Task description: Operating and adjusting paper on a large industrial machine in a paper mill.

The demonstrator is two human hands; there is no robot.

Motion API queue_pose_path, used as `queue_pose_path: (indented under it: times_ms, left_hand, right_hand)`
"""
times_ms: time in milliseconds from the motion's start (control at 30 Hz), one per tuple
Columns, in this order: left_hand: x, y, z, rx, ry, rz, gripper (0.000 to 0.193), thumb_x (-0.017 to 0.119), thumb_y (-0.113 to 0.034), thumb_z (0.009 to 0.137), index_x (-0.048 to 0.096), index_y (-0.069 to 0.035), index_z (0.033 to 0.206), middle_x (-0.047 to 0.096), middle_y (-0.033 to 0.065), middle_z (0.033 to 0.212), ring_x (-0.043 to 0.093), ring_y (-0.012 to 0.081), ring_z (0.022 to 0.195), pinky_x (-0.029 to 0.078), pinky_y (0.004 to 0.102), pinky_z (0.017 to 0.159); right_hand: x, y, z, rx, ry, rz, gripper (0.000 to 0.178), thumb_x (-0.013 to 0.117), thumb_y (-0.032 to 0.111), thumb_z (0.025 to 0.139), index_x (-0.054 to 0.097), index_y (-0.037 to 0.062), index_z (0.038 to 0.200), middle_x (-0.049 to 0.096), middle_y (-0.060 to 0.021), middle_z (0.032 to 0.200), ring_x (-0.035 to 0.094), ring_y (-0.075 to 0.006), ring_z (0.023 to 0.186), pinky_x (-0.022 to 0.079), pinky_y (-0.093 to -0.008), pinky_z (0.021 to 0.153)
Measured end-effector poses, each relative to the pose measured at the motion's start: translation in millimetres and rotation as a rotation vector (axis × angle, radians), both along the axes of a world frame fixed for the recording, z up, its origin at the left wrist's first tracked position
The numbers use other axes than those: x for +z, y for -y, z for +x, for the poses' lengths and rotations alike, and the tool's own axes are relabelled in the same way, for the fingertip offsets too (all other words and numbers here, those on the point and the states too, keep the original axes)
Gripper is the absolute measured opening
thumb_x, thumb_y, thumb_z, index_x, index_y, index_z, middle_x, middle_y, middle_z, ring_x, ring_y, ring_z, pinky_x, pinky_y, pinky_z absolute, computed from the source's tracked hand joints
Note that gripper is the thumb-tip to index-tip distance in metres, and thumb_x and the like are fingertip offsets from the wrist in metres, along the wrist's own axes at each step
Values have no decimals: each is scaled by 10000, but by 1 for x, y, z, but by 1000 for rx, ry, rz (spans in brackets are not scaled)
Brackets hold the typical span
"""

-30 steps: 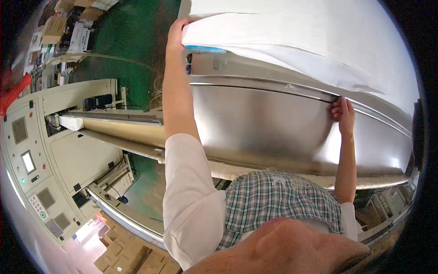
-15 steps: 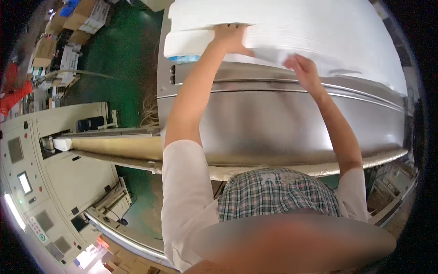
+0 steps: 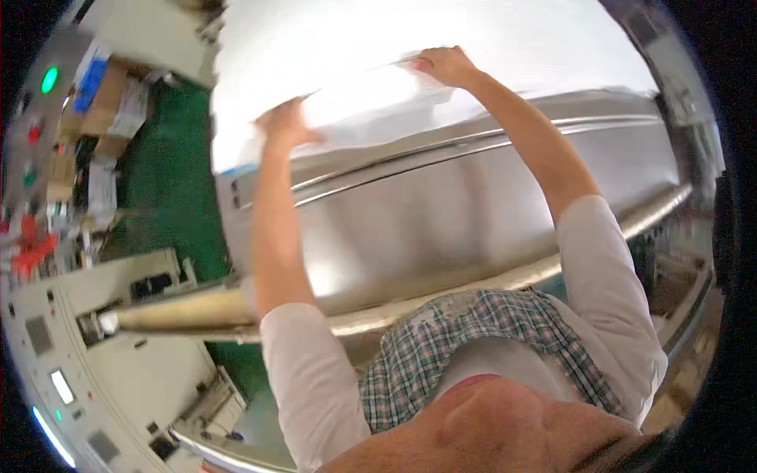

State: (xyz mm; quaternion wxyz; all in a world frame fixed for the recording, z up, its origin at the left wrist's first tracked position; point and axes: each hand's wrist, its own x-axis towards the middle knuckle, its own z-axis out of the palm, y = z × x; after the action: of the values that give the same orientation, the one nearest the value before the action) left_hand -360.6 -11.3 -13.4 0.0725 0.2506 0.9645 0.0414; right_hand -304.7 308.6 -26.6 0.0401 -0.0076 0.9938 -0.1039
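A broad stack of thin white sheets (image 3: pixel 347 35) lies on a steel table (image 3: pixel 426 205) in front of me. My left hand (image 3: pixel 285 126), smeared by motion, is at the left end of a raised front bundle of white sheets (image 3: pixel 367 110). Its fingers reach in behind the bundle while the thumb stays on the near side. Farther right, my right hand (image 3: pixel 448 66) curls over the bundle's top edge, fingertips partly hidden. Both forearms stretch forward over the steel surface.
A rounded, pale golden edge (image 3: pixel 378 317) runs along the table front, close to my checked apron (image 3: pixel 434 339). To the left stands a cream machine cabinet (image 3: pixel 118 347) with a small screen. Cardboard boxes (image 3: pixel 106 94) are piled beyond the green floor (image 3: pixel 169 158).
My right hand has moved left and farther away, onto the bundle's top edge. My left hand has shifted left and nearer. The view has turned, tilting the table front.
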Motion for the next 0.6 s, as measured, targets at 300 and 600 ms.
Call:
queue_pose_path:
  times_ms: [300, 600]
  left_hand:
    - [-14, -31, -1, 382, 183, -296, 972, 797, -176, 412, 333, -98, 1263, 421, 121, 1256, 357, 324, 1183, 296, 568, 931]
    - [-35, -28, -19, 501, 160, -430, 970, 773, -115, 455, 270, -136, 1283, 375, 96, 1292, 306, 355, 1200, 263, 651, 893]
  right_hand:
    - [14, -271, 81, 32, 239, 139, 811, 647, 589, 593, 395, 194, 1255, 455, -72, 1220, 406, -273, 1127, 304, -464, 897]
    - [7, -559, 121, -98, 494, 475, 1047, 845, 244, 343, 350, 242, 1266, 416, -44, 1250, 368, -293, 1162, 331, -474, 933]
